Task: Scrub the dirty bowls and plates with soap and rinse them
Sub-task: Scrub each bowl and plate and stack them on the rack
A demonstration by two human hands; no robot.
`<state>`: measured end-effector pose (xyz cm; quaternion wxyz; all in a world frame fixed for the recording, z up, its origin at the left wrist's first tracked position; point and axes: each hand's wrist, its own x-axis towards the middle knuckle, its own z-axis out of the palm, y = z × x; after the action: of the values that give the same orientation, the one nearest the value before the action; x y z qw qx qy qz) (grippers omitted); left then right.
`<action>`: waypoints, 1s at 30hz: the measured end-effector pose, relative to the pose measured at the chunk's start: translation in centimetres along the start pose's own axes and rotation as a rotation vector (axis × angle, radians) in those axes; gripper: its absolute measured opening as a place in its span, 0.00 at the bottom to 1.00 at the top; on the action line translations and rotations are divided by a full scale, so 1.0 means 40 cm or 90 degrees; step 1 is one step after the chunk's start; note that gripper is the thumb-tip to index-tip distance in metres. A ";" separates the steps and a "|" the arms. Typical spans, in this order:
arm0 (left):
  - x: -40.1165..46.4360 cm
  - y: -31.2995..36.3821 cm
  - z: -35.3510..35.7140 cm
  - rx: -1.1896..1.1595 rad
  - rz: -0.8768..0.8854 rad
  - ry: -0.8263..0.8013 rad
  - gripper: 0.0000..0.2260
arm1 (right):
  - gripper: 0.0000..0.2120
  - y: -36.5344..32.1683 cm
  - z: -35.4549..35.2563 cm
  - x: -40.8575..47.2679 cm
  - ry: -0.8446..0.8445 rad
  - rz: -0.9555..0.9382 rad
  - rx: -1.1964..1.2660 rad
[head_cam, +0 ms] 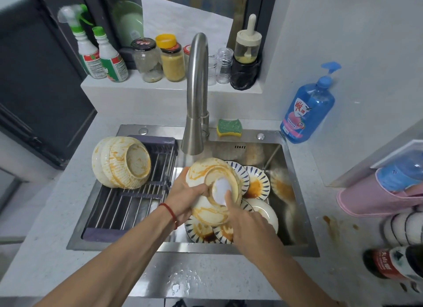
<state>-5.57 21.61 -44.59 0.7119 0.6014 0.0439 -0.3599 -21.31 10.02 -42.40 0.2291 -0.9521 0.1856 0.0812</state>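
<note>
A: Holding a bowl [211, 192] over the sink [295, 192], base up, right under the tap [196, 91]. Left hand [185, 196] grips its rim side, fingers curled round the edge. Right hand [247, 222] has one straight finger pressed on the white patch on the bowl's base. Can't tell if that's foam or glare.

B: How's it going to handle?

A: Looks ceramic, so stiff, a bit heavy, prob. chips if it drops on the plates [256, 183] below. Orange sauce all over the outside, looks greasy, and wet = slippery imo.

B: Best place to hold?

A: Rim w/ thumb inside, fingers outside, or the foot ring on the base. The smooth belly gives nothing to hook on. Keep it low over the sink so a slip is short.

B: Where's the rest?

A: Two more dirty bowls [121, 162] tipped on their sides on the rack [137, 206], left half of the sink. Plates stacked in the right half, sauce pooled on them. Sponge [229, 127] on the sink ledge, untouched; soap bottle [306, 109] at the right corner. No soap on yet, I'd say, so early stage.
</note>
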 end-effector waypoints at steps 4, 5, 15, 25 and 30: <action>0.002 -0.002 0.000 0.024 -0.012 -0.014 0.37 | 0.34 0.057 -0.008 0.063 0.017 0.046 -0.057; 0.010 0.001 0.001 0.026 -0.004 -0.016 0.36 | 0.35 0.041 -0.004 0.068 0.032 0.037 -0.034; 0.026 0.009 0.002 0.254 0.041 -0.093 0.29 | 0.26 0.129 -0.037 0.077 0.092 0.062 0.138; 0.031 0.095 0.046 0.596 0.187 -0.284 0.18 | 0.26 0.122 -0.059 0.131 0.088 0.091 0.449; -0.001 0.090 -0.003 0.421 0.113 -0.202 0.23 | 0.23 0.121 -0.046 0.131 0.134 0.208 0.670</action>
<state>-3.55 21.79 -41.63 0.5057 0.7371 -0.2374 -0.3801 -18.26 3.50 -43.99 0.6379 -0.6712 0.3683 -0.0832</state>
